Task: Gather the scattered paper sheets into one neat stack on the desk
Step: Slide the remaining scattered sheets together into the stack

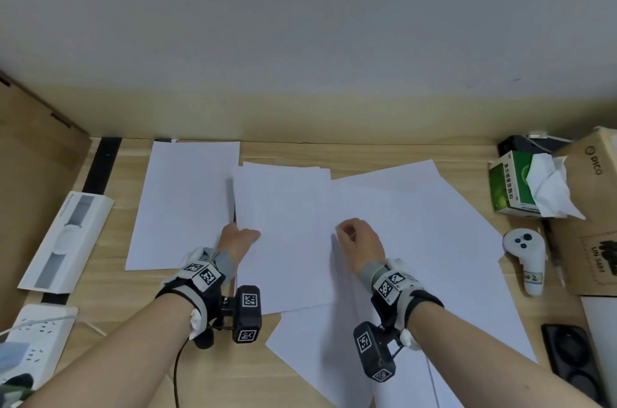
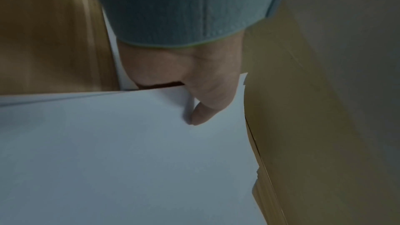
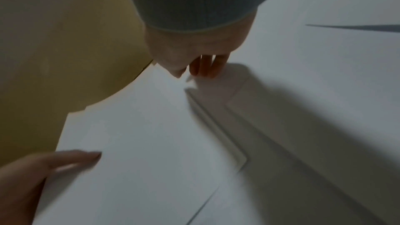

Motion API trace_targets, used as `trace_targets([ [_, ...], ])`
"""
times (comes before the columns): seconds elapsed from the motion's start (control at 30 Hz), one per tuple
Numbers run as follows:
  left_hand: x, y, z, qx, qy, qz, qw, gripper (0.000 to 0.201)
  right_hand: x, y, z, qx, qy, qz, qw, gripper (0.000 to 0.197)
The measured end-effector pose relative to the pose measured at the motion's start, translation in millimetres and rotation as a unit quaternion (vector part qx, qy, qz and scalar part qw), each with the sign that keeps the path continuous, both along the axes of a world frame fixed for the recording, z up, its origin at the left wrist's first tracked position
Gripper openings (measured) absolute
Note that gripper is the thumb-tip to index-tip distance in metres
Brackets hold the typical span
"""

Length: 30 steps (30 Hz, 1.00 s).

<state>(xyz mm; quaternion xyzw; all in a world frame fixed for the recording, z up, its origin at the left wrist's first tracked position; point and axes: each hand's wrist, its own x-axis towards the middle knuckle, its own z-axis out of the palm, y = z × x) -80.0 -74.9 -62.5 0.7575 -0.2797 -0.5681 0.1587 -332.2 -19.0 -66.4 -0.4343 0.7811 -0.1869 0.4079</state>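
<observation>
Several white paper sheets lie spread over the wooden desk (image 1: 100, 314). A small central stack (image 1: 283, 240) overlaps wider sheets on the right (image 1: 434, 224) and at the front (image 1: 317, 351). One single sheet (image 1: 183, 204) lies apart on the left. My left hand (image 1: 238, 237) grips the stack's left edge, with the thumb (image 2: 201, 114) on top of the stack (image 2: 129, 151) and the fingers hidden under it. My right hand (image 1: 354, 237) has curled fingers (image 3: 205, 67) and pinches the right edge of the stack (image 3: 140, 134).
A white watch box (image 1: 63, 240) and a power strip (image 1: 36, 337) sit at the left. On the right are a green box with tissue (image 1: 510, 184), a white controller (image 1: 527, 257), cardboard boxes (image 1: 594, 174) and a black object (image 1: 567, 361). The wall runs behind the desk.
</observation>
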Motion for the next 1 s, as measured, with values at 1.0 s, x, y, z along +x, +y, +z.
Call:
trace_targets([
  [1.0,-27.0,-27.4,43.5,-0.096,-0.204,-0.096,0.970,0.039,-122.9,-48.4,38.3,-0.022,0.131,-0.170,0.976,0.010],
])
